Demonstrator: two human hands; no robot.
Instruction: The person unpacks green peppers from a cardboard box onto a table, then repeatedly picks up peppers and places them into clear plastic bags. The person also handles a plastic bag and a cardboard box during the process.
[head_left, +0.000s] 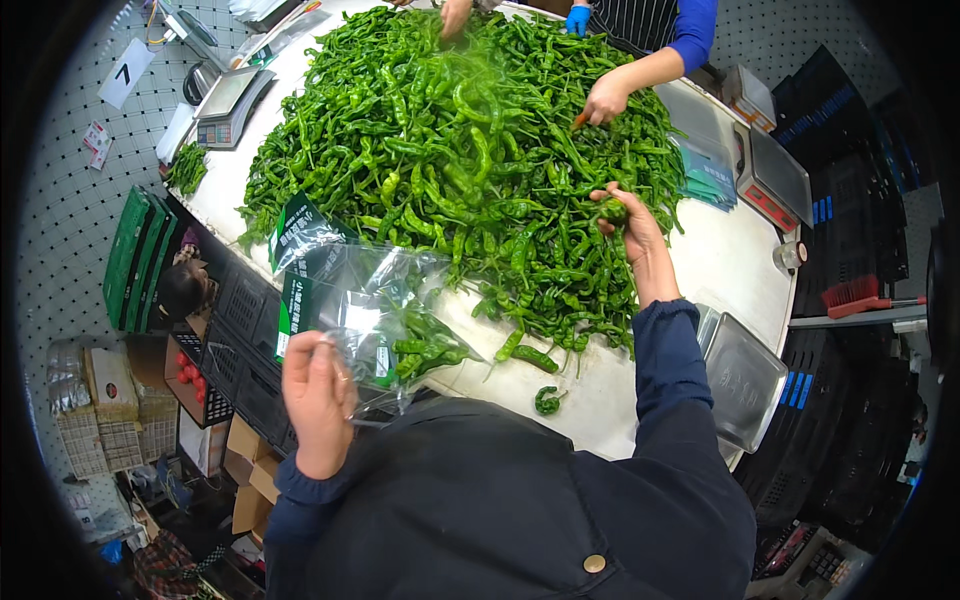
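My left hand (319, 401) grips the edge of a clear plastic bag (360, 315) with a green printed strip. Several green peppers (424, 349) show inside that bag, near the table's front edge. My right hand (643, 236) is raised over the right side of a large pile of green peppers (450, 157), its fingers closed on green pepper (613, 213); whether it is one or more, I cannot tell. More printed bags (304, 229) lie beyond the held one. A curled single pepper (549, 402) rests apart on the white tabletop (592, 427).
Across the pile, a co-worker's hand (606, 97) and another person's hand (454, 16) touch peppers. Scales stand at left (227, 105) and right (780, 176), near teal bags (706, 180). A metal tray (744, 379) and a jar (787, 256) sit on the right. Black crates (251, 322) adjoin the left edge.
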